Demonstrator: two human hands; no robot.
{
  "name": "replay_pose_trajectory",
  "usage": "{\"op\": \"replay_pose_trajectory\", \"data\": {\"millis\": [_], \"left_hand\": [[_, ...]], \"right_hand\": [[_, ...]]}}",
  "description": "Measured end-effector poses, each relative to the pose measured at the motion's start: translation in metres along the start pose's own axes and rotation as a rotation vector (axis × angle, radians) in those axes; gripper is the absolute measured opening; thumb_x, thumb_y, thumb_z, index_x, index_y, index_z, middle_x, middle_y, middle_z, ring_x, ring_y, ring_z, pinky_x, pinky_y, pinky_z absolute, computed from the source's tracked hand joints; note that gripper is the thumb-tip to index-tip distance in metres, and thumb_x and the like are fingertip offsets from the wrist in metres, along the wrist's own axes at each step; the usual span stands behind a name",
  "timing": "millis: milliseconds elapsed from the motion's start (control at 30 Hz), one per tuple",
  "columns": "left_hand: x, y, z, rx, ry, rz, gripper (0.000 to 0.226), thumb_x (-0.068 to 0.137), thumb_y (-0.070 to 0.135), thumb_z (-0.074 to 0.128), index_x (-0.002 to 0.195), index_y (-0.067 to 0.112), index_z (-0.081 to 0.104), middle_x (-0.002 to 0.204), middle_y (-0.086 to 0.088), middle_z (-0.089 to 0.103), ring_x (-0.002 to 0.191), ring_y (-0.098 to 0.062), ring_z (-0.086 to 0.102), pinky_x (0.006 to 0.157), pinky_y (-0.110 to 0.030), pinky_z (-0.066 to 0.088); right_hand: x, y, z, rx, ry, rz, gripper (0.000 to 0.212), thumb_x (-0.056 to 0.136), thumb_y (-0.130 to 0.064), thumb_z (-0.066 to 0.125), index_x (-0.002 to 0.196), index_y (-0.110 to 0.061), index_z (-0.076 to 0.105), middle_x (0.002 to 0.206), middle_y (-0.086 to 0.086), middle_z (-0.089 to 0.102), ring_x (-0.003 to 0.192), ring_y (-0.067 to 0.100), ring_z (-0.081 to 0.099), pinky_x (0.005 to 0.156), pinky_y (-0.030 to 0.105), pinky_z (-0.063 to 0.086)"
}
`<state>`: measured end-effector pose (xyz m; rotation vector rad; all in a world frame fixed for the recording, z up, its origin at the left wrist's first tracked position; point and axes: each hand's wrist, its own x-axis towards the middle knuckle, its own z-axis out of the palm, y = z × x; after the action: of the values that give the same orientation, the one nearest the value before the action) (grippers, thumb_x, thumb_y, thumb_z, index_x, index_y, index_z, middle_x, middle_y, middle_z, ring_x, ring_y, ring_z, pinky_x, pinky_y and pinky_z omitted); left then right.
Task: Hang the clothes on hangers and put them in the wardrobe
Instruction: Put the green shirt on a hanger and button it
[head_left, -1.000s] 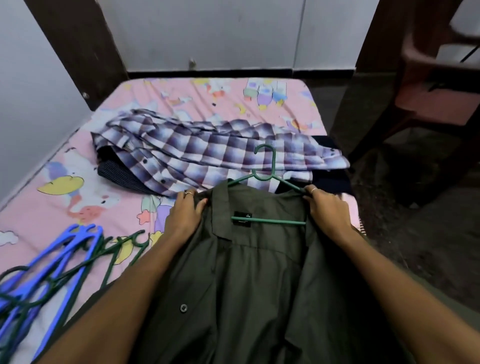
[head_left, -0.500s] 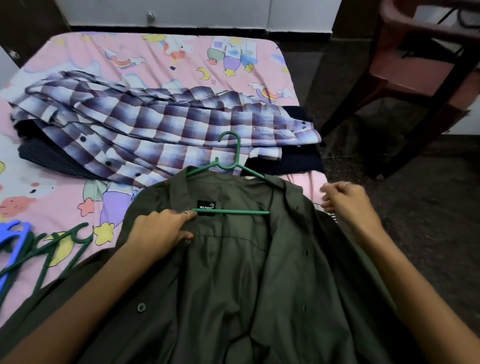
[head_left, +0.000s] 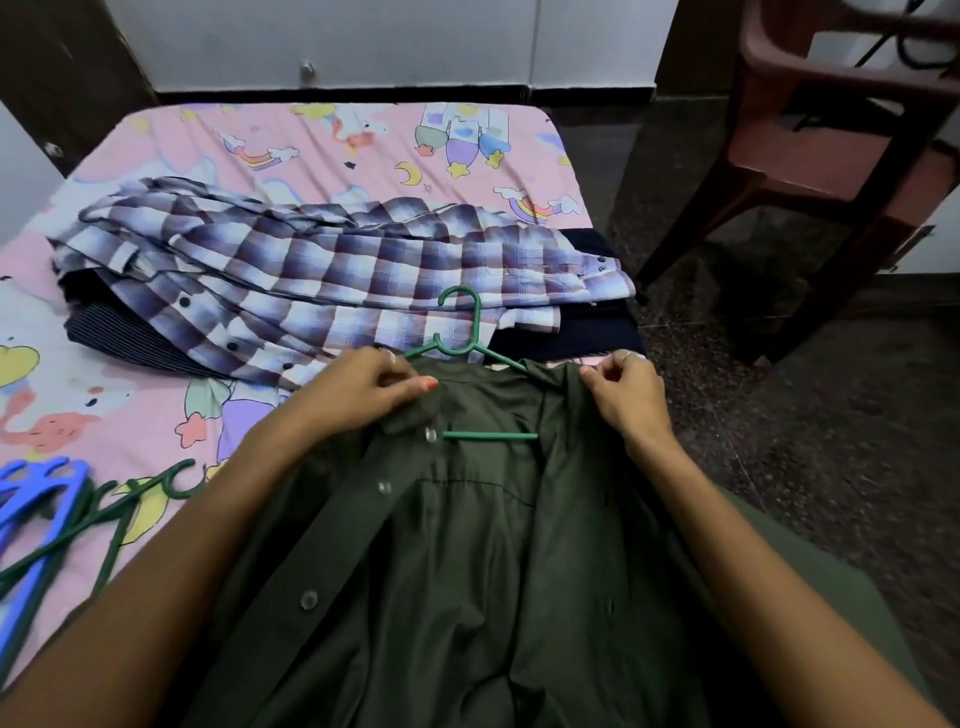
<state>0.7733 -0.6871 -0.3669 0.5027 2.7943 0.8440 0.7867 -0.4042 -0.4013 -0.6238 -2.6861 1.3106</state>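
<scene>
here, left to right: spare hangers (head_left: 47, 514), blue and dark green, thin hard plastic, piled at the bed's (head_left: 337, 140) left edge within your reach. plaid shirt (head_left: 332, 275), soft woven check, lies folded over dark garments (head_left: 582, 332), waiting its turn. your left hand (head_left: 363, 389) pinches the left collar of the olive shirt (head_left: 467, 571), likely drawing it over the hanger's shoulder. green hanger (head_left: 470, 348), slim moulded plastic, sits inside the neck, hook poking out toward the plaid. your right hand (head_left: 628, 389) pinches the right collar edge. olive shirt: smooth matte cloth, clear buttons, spread on the bed's near side.
</scene>
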Motion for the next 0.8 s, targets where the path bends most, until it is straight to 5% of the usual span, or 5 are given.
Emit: {"op": "replay_pose_trajectory", "data": {"millis": [67, 233, 367, 533, 800], "left_hand": [[0.015, 0.006, 0.013, 0.166, 0.037, 0.026, 0.036, 0.094, 0.041, 0.054, 0.073, 0.013, 0.063, 0.074, -0.010, 0.057, 0.073, -0.022, 0.055, 0.067, -0.034, 0.040], [0.071, 0.029, 0.033, 0.575, 0.028, 0.184, 0.056, 0.093, 0.043, 0.054, 0.144, 0.027, 0.037, 0.146, 0.001, 0.036, 0.138, -0.019, 0.028, 0.108, -0.042, 0.026], [0.092, 0.032, 0.034, 0.815, -0.058, 0.316, 0.047, 0.094, 0.048, 0.048, 0.131, 0.019, 0.052, 0.136, 0.004, 0.048, 0.135, -0.015, 0.035, 0.113, -0.044, 0.016], [0.084, 0.008, 0.022, 0.947, 0.180, 0.705, 0.041, 0.092, 0.049, 0.044, 0.092, 0.015, 0.067, 0.093, -0.001, 0.063, 0.103, -0.023, 0.062, 0.105, -0.046, 0.037], [0.052, 0.018, -0.011, 0.961, 0.172, 1.128, 0.013, 0.098, 0.021, 0.043, 0.094, 0.016, 0.054, 0.080, -0.002, 0.059, 0.079, -0.024, 0.055, 0.093, -0.040, 0.035]], "right_hand": [[-0.004, -0.008, -0.002, 0.097, -0.009, -0.077, 0.019, 0.087, -0.014, 0.063, 0.073, -0.008, 0.052, 0.066, 0.000, 0.054, 0.066, 0.015, 0.051, 0.059, 0.027, 0.034], [-0.024, -0.016, -0.007, 0.556, -0.094, -0.176, 0.024, 0.085, 0.011, 0.056, 0.069, -0.003, 0.046, 0.098, 0.017, 0.064, 0.107, 0.013, 0.062, 0.088, 0.024, 0.049], [-0.026, -0.019, -0.016, 0.757, -0.102, -0.130, 0.031, 0.085, 0.014, 0.053, 0.065, -0.007, 0.042, 0.091, 0.007, 0.069, 0.087, 0.008, 0.066, 0.075, 0.021, 0.052], [-0.015, -0.018, -0.029, 0.790, -0.004, -0.057, 0.037, 0.084, 0.009, 0.055, 0.061, -0.014, 0.037, 0.066, 0.002, 0.061, 0.064, 0.006, 0.058, 0.060, 0.022, 0.045], [0.004, -0.058, -0.066, 0.951, 0.053, 0.100, 0.043, 0.081, 0.001, 0.060, 0.052, -0.020, 0.036, 0.050, -0.002, 0.037, 0.048, 0.009, 0.036, 0.051, 0.023, 0.034]]}}
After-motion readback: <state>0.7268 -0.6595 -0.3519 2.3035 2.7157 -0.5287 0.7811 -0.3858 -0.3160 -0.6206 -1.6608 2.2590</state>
